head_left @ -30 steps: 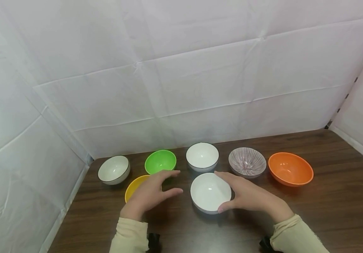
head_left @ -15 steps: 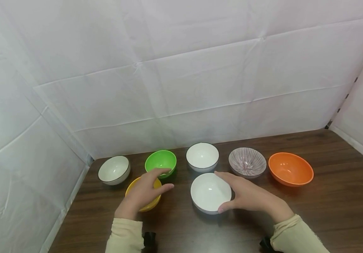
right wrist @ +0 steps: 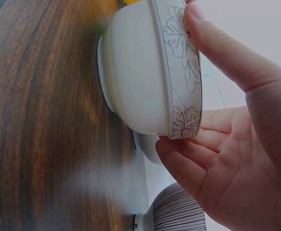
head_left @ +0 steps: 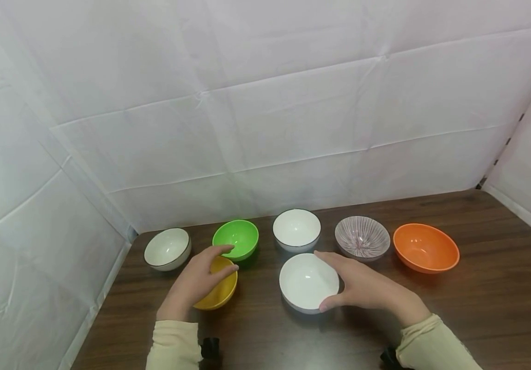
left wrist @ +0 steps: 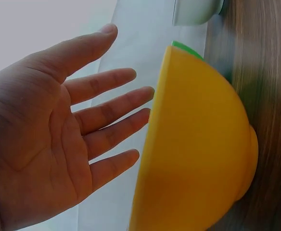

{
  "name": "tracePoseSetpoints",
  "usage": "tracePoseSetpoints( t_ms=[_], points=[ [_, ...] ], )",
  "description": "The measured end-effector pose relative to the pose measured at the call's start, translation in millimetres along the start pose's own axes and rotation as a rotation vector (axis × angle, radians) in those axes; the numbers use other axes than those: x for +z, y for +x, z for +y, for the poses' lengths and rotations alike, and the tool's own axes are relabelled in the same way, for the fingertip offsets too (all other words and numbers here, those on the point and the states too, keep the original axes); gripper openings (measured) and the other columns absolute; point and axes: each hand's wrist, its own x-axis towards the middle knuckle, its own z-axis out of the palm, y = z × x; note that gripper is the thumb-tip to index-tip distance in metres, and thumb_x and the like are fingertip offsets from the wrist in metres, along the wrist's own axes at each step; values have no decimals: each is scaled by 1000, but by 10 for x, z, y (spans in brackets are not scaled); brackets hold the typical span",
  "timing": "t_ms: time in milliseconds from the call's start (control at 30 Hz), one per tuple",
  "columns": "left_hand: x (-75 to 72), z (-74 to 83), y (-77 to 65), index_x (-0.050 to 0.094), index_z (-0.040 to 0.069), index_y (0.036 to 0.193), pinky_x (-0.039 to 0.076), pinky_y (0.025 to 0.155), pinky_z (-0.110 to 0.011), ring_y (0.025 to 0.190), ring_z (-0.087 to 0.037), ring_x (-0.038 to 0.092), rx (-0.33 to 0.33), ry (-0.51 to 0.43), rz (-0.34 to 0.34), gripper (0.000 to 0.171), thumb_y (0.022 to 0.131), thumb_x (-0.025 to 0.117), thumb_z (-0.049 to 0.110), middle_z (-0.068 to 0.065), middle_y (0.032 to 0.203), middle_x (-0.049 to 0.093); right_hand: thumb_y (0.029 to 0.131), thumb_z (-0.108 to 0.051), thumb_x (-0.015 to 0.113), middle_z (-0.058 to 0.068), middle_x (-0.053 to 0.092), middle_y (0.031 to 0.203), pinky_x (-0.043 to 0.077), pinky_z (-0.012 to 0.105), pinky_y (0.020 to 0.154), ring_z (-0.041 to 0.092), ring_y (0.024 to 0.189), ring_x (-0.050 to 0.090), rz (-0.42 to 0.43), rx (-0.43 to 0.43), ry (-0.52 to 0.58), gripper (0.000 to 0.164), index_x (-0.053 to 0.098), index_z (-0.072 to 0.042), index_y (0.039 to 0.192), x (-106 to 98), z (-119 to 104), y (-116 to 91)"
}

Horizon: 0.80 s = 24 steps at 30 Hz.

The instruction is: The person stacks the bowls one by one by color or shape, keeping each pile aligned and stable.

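Note:
My right hand (head_left: 364, 288) holds a white bowl (head_left: 308, 282) by its right side, the thumb at the near rim and the fingers at the far rim. In the right wrist view, this bowl (right wrist: 135, 72) shows a leaf pattern in thin lines below its rim, and its foot is at the tabletop. Over the yellow bowl (head_left: 223, 288) is my left hand (head_left: 190, 282), fingers spread and holding nothing. The left wrist view shows the palm and straight fingers beside the rim of the yellow bowl (left wrist: 193, 139).
Along the back of the dark wooden table (head_left: 492, 241) stand a pale bowl (head_left: 167, 249), a green bowl (head_left: 235, 239), another white bowl (head_left: 296, 228), a striped bowl (head_left: 361, 236) and an orange bowl (head_left: 424, 247). White sheeting (head_left: 265, 113) hangs behind the table and at both sides.
My left hand has moved left, away from the white bowl and across the yellow bowl, uncovering the yellow bowl's right side. The right hand and the white bowl have stayed in place.

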Motion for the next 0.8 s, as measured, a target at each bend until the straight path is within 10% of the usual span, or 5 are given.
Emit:
tracePoseSetpoints(
  t_ms=[800],
  points=[
    [-98,-191,-46,55,4,132,37,107,-58,125,-36,46,-28,-14,19,49,91,63,30,-18,134,56,65,-61,75,18,48,142,42,59,102,31,124,47,-1,8,-6,108,36,2,143,5,-3,-2]
  ],
)
